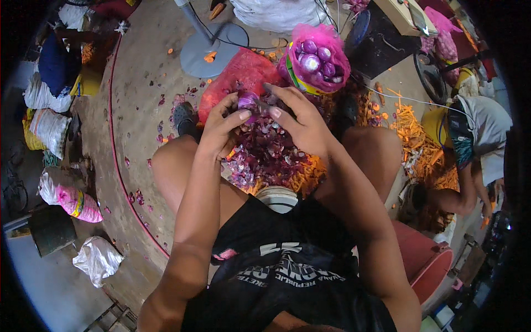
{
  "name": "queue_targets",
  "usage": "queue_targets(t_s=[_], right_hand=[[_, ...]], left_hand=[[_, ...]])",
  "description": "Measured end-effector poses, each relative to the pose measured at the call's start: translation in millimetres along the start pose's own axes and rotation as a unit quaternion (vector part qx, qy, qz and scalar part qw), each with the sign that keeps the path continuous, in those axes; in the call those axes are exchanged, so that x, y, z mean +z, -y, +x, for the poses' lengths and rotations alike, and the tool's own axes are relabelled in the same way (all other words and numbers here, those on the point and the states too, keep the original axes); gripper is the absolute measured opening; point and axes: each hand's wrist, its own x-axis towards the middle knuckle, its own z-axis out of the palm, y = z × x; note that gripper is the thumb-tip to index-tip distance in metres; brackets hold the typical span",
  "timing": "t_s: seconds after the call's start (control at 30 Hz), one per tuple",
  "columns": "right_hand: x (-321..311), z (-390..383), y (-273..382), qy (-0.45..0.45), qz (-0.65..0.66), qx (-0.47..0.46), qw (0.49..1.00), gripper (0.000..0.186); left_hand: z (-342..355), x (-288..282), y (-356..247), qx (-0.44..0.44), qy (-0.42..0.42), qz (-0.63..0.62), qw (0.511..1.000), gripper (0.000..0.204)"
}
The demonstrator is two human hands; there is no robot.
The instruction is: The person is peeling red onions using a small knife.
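Note:
Between my knees, a red onion (248, 101) with shiny purple skin sits in my left hand (220, 128), the thumb along its near side. My right hand (301, 119) is just right of the onion, thumb and index finger curved around a small dark, blurred thing that I cannot make out. Below both hands lies a heap of dark purple onion skins (271, 146), with orange peel strips (312, 171) at its near edge. Beyond the left hand rests a red mesh sack (235, 80). Farther right stands a pink mesh bag (301, 36) holding several peeled purple onions (311, 62).
A grey round stand base (207, 58) and a white sack (276, 11) are at the back. To the right, another person (481, 138) bends by an orange peel pile (415, 135). A red bucket (426, 260) lies at my right; a red hose (112, 110) runs along the left.

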Motion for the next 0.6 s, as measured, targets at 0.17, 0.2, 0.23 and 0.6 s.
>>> queue_targets(t_s=[0.17, 0.2, 0.23, 0.6], right_hand=[[5.5, 1.9, 8.6, -0.008, -0.027, -0.071, 0.997, 0.043], [5.0, 2.6, 7.1, -0.005, -0.024, -0.067, 0.997, 0.040], [4.5, 3.3, 5.4, -0.002, -0.021, -0.062, 0.998, 0.037], [2.0, 1.6, 7.5, -0.023, -0.031, -0.087, 0.995, 0.032]], left_hand=[[3.2, 2.6, 1.9, 0.008, -0.013, -0.002, 1.000, 0.045], [3.7, 0.0, 3.7, 0.003, -0.005, -0.010, 1.000, 0.045], [4.0, 0.7, 3.4, -0.003, 0.004, -0.017, 1.000, 0.044], [3.4, 0.5, 3.9, -0.017, 0.025, -0.057, 0.998, 0.040]])
